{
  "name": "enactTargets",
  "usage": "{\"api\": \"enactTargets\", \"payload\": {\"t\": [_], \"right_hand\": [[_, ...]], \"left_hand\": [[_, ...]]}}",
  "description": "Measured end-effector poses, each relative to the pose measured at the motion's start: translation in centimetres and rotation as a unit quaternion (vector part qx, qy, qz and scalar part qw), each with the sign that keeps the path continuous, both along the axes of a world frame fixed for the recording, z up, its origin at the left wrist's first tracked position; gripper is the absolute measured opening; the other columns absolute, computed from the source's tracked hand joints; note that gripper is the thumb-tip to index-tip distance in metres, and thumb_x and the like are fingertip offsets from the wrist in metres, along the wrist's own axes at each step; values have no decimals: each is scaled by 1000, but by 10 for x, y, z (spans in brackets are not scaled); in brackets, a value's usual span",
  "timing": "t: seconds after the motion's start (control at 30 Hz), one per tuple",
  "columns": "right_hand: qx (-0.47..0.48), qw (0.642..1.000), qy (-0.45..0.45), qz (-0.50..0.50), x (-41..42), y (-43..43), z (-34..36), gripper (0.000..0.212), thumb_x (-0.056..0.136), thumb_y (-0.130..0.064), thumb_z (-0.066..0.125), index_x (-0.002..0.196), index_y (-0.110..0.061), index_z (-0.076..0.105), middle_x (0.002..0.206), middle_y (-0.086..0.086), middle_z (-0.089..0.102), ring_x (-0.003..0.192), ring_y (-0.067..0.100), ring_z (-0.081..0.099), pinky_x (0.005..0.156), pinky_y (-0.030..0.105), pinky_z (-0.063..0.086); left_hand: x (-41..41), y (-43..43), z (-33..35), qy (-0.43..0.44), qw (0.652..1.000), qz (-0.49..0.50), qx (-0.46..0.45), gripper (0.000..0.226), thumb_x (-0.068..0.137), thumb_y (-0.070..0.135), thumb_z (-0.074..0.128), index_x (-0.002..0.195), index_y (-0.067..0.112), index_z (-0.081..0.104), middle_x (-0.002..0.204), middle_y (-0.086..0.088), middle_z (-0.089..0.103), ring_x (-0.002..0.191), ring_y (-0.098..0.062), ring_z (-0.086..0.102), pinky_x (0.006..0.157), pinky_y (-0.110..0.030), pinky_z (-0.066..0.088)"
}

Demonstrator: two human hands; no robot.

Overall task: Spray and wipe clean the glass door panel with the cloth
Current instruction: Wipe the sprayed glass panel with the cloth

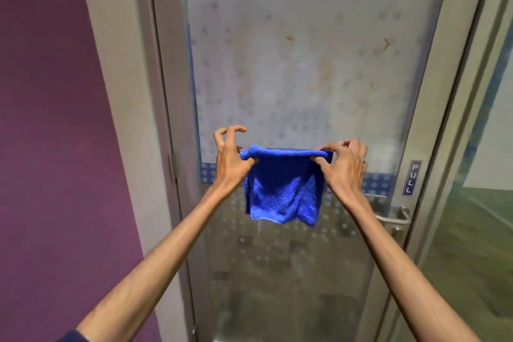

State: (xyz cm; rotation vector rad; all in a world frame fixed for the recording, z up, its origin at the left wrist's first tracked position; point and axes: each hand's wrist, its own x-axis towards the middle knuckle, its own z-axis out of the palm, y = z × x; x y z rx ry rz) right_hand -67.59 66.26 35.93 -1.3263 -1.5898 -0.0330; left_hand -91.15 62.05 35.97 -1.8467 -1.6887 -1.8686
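both arms reach forward toward the glass door panel [305, 78]. a blue cloth [281, 189] hangs between the hands in front of the panel, about mid-height, its top edge pulled level and the rest drooping down in a folded flap. left hand [230, 159] pinches the cloth's upper left corner between thumb and forefinger; the other fingers are lifted, curled and spread, clear of the fabric. right hand [342, 161] pinches the upper right corner the same way, thumb below and fingers bent over the top edge, bunched closer together. whether the cloth touches the glass cannot be told. the panel has a frosted, dotted film in its middle band, with yellowish brown smears and streaks across it, heaviest toward the upper right. clear glass above shows light reflections. a blue dotted strip runs across behind the hands. metal door frame [433, 119] on the right carries a small "pull" sign [412, 178], with a lever handle [395, 218] just below it. purple wall [55, 119] on the left.
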Motion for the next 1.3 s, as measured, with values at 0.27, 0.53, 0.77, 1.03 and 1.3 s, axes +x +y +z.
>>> {"api": "enactTargets", "payload": {"t": [0.27, 0.53, 0.77, 1.03, 1.3], "right_hand": [[112, 992, 57, -7, -67, 63, 31, 12, 76, -26, 77, 85, -34, 74, 119, -1, 51, 123, 23, 32, 85, 41, 30], [226, 966, 126, -4, -135, 147, 103, 14, 76, -23, 78, 85, -33, 74, 107, -4, 56, 112, 22, 39, 87, 45, 33], [303, 945, 119, -14, -187, 202, 189, 10, 77, -28, 73, 87, -29, 74, 107, -1, 58, 111, 21, 40, 93, 42, 27], [340, 933, 98, -62, -236, 231, 262, 15, 79, -30, 69, 91, -23, 74, 100, 5, 56, 100, 25, 47, 76, 28, 13], [374, 918, 128, -11, -288, 237, 264, 39, 90, -11, 59, 129, -19, 63, 66, 14, 66, 63, 38, 62, 59, 38, 45]], "left_hand": [[-53, 60, 25, -20, 995, 38, 89, 68, 68, 6, 80, 121, 32, 47, 126, 7, 31, 80, -2, 62, 69, -17, 50], [-102, 140, 97, -7, 980, 87, 181, 58, 69, 0, 75, 112, 29, 49, 121, 8, 31, 70, -5, 61, 66, -15, 49], [-143, 193, 182, -18, 966, 121, 229, 51, 67, 3, 71, 108, 26, 50, 117, 8, 32, 68, -5, 60, 75, -41, 55], [-190, 230, 262, -2, 953, 89, 289, 49, 68, -3, 68, 108, 21, 52, 115, 8, 31, 68, 5, 54, 65, -24, 48], [-224, 248, 278, 69, 940, 85, 323, 54, 67, 5, 75, 115, 14, 51, 124, -7, 35, 88, -10, 49, 72, -30, 51]]}}
